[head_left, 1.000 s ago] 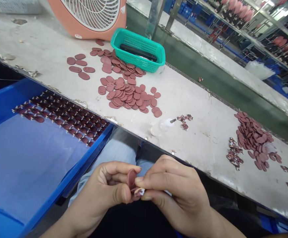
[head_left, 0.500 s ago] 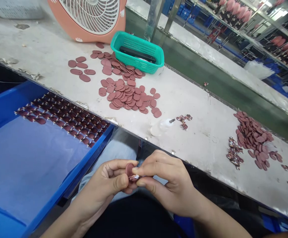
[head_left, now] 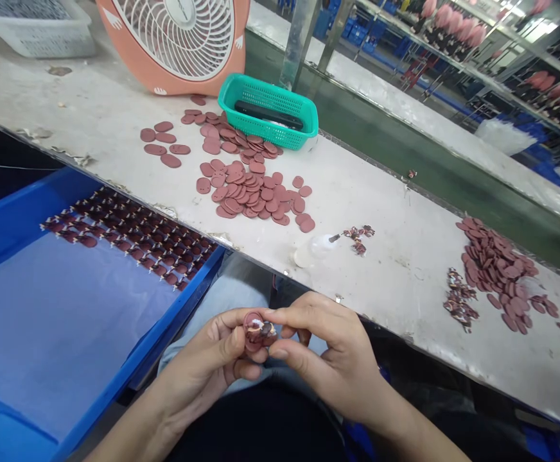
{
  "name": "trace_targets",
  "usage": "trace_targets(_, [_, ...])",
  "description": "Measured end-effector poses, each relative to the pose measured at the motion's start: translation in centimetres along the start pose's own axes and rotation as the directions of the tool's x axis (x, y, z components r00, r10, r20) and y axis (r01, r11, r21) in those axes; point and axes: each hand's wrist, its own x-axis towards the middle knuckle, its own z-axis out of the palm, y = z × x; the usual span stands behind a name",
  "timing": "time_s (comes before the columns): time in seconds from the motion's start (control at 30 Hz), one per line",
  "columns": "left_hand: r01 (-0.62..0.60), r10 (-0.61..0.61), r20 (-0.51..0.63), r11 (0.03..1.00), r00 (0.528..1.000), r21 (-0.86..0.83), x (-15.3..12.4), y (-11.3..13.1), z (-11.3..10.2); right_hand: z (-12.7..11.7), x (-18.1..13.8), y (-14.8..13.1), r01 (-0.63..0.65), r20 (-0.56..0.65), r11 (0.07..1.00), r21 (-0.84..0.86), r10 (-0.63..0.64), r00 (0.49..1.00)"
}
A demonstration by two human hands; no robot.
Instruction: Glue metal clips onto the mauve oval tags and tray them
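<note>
Two hands were together in front of the person, weren't they? What did they hold?

Yes. The left hand and the right hand were clamped on one small maroon oval patch, which sat between them above the person's denim-covered knees, just short of the table edge.

How was it gripped?

The left hand cupped it from the near side, and the right pinched its far side between thumb and forefinger. A small printed piece lay against the patch.

What was closest on the table?

The white worktop ran just beyond the hands. A translucent squeeze bottle stood on it, beside a few loose printed pieces.

And farther off?

Maroon ovals lay scattered below a green plastic basket, near a peach fan. Another heap of ovals lay to the right. On the left, a blue tray lined with a pale blue sheet held rows of maroon pieces.
</note>
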Motion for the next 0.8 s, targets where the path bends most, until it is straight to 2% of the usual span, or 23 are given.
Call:
trace_targets(0.2, [-0.021,0.021,-0.019,1.000,1.000,-0.012,0.0,-0.2,0.0,0.3,0.3,0.1,-0.017,0.006,0.999,0.041,0.016,1.000])
trace_targets(0.37, [-0.010,0.008,-0.094,1.000,0.996,-0.012,-0.4,-0.1,0.5,0.5,0.3,0.2,0.000,0.003,0.998,0.070,-0.001,1.000])
trace_targets(0.57, [-0.063,0.065,-0.058,0.998,0.996,0.031,-0.6,-0.2,0.2,0.4,0.6,-0.1,0.067,0.002,0.995,0.080,-0.067,0.998])
trace_targets(0.8, [-0.097,0.101,-0.044,0.992,0.994,0.077,-1.8,0.0,1.3,0.1,0.5,-1.1,0.168,0.016,0.984,0.065,-0.169,0.985])
